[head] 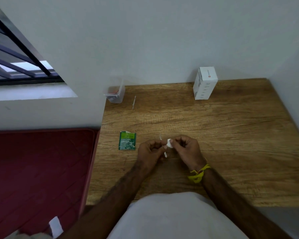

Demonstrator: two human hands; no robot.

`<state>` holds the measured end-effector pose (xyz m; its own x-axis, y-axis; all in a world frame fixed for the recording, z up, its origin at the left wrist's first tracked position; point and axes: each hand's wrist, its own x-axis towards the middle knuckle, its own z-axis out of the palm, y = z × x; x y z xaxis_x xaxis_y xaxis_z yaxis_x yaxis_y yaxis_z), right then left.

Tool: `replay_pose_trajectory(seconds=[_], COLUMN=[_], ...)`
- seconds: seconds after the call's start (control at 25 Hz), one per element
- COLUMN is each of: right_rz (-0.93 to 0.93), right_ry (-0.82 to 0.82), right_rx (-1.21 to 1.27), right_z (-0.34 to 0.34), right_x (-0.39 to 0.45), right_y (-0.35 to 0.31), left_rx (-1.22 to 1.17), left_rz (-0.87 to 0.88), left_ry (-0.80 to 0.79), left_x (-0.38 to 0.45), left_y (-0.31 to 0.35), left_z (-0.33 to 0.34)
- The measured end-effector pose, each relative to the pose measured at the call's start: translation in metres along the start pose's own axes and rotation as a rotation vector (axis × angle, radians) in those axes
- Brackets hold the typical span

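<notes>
My left hand point(150, 150) pinches a thin white stick point(164, 153) that pokes out above and below its fingers. My right hand point(186, 149) pinches a small white wad, like cotton point(169, 143), held against the stick between the two hands. Both hands hover just over the wooden table point(231, 135) near its front middle. A yellow thread band point(198, 174) circles my right wrist. A torn-open green sachet point(127, 140) lies flat on the table just left of my left hand.
A white box point(204, 83) stands at the table's back by the wall. A clear plastic container point(115, 93) sits at the back left corner, with another thin white stick point(133, 102) lying beside it. A red mattress point(38, 169) lies left of the table.
</notes>
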<state>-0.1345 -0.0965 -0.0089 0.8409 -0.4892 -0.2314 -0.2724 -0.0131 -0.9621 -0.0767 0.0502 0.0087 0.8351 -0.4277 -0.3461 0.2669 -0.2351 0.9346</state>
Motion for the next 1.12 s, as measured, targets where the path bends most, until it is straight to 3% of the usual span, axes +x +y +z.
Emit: replay_pose_trajectory(seconds=[0.24,0.4,0.56,0.72,0.96,1.12], right_rz=[-0.011,-0.042,0.023,0.085,0.243,0.27], right_ry=[0.054,0.025,0.022,0.126,0.236,0.224], right_rx=[-0.028,-0.137,-0.172,-0.232,-0.297,-0.335], right_z=[0.011,0.029,0.037,0.05,0.064,0.063], right_x=[0.031,0.058,0.079,0.082,0.101,0.104], right_y=[-0.009,-0.015,-0.018,-0.023,-0.043,-0.044], left_rx=[0.008,0.221,0.205,0.198,0.336,0.689], left_rz=[0.017,-0.012,0.006,0.011,0.085,0.161], left_ry=[0.107,0.173,0.176,0.212,0.475,0.635], left_x=[0.003,0.009,0.01,0.014,0.055,0.112], left_y=[0.003,-0.009,-0.013,-0.007,0.042,0.109], left_z=[-0.017,-0.018,-0.016,-0.018,-0.06,-0.119])
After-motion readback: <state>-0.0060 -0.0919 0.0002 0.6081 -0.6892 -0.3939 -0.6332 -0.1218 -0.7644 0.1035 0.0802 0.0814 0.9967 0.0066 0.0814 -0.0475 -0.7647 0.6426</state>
